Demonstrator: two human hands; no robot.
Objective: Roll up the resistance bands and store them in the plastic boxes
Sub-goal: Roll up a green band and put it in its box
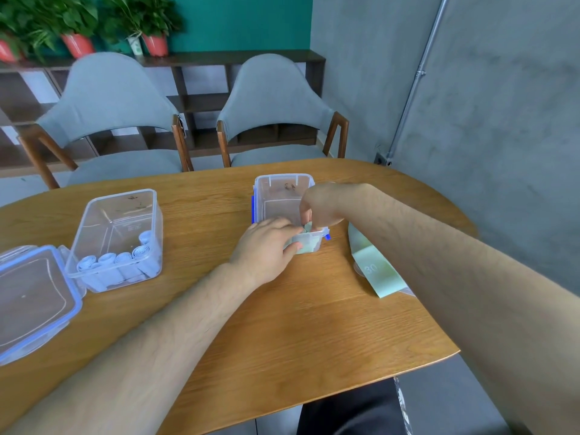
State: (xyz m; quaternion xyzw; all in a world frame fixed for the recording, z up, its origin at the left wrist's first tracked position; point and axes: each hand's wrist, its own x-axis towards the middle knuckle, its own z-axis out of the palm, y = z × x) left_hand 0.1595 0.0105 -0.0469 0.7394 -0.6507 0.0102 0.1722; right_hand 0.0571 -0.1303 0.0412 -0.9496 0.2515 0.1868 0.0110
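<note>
My left hand (266, 246) gripped the near wall of the clear box (282, 183) | my right hand (317, 208) pinched a green band roll (306, 229) at that wall | box sat toward the tabletop's (282, 324) far edge.

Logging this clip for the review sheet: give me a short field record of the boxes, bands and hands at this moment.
centre box: clear plastic box with blue latches, lidless, on the oval wooden table
left hand: grips that box's near wall
right hand: pinches a rolled pale green band inside the near end
left box: second clear plastic box, holds rolled pale blue bands
lid: clear lid with blue rim, left of it
unrolled: flat pale green band marked 30, right of centre box
</note>
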